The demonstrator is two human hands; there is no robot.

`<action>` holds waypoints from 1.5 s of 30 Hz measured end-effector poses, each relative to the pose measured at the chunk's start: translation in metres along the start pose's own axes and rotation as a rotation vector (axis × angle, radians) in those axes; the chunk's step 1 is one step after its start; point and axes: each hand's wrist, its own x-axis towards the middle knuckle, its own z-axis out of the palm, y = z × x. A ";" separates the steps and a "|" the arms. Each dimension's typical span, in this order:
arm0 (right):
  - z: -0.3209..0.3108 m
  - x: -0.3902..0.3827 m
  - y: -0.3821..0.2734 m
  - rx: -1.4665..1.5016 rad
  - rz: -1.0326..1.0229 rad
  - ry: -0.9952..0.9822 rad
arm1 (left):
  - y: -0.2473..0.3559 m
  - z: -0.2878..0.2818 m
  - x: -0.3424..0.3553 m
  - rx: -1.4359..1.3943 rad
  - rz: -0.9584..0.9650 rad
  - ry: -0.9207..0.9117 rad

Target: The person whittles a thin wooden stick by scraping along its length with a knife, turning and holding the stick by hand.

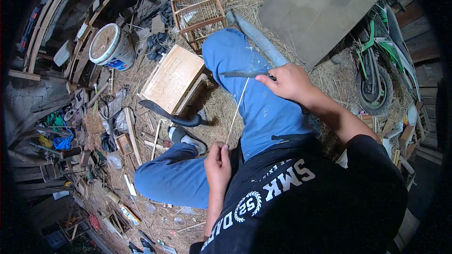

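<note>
My right hand (288,83) is closed round the handle of a knife, whose dark blade (238,73) points left across my blue-trousered thigh. A thin pale wooden stick (238,104) runs from under the blade down to my left hand (218,163), which pinches its lower end between thumb and fingers. The stick's upper end meets the blade, or lies very close to it. Just left of my knee stands a light wooden box-like block (173,79). A dark curved piece (170,114) lies along its near side; its kind I cannot make out.
Beyond my knee stands a small wooden cage (199,13) with thin bars. A white bucket (112,47) is at the left. A large flat board (320,11) leans at the far right, near a green motorcycle (376,68). Straw and wood scraps (133,136) litter the floor.
</note>
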 end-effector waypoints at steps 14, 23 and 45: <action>0.004 -0.016 -0.003 0.190 0.002 0.010 | 0.024 0.039 0.050 -0.076 0.079 -0.041; -0.005 -0.006 -0.016 0.041 -0.116 -0.109 | 0.049 0.067 0.101 -0.175 0.171 -0.061; 0.007 -0.008 0.001 0.200 0.040 -0.056 | 0.029 0.038 0.057 -0.253 0.067 -0.100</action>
